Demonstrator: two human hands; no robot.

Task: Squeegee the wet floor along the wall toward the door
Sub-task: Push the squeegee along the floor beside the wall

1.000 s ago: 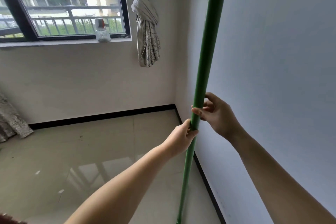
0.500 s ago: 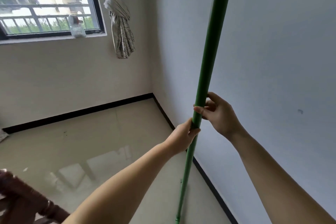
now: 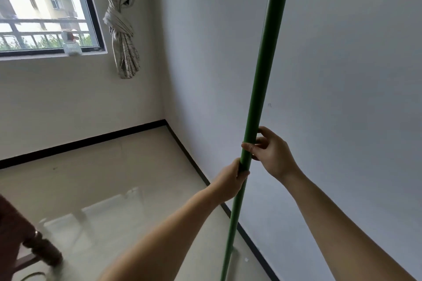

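A long green squeegee handle [image 3: 262,70] stands almost upright in front of me, running from the top edge down to the bottom edge; its blade is out of view. My left hand [image 3: 230,180] is wrapped around the handle lower down. My right hand [image 3: 271,153] grips it just above, thumb and fingers curled on the pole. The shiny wet tiled floor [image 3: 109,189] reflects the window. The white wall [image 3: 342,98] rises on the right, with a black baseboard [image 3: 198,171] along its foot. No door is in view.
A dark wooden furniture leg [image 3: 41,248] stands on the floor at the lower left. A window [image 3: 45,7] with a small bottle [image 3: 70,44] on its sill is at the far wall, beside a knotted curtain [image 3: 121,29].
The view has swung and the room corner has shifted; the wooden furniture leg has come into view at the lower left. Both hands keep the same grip on the handle.
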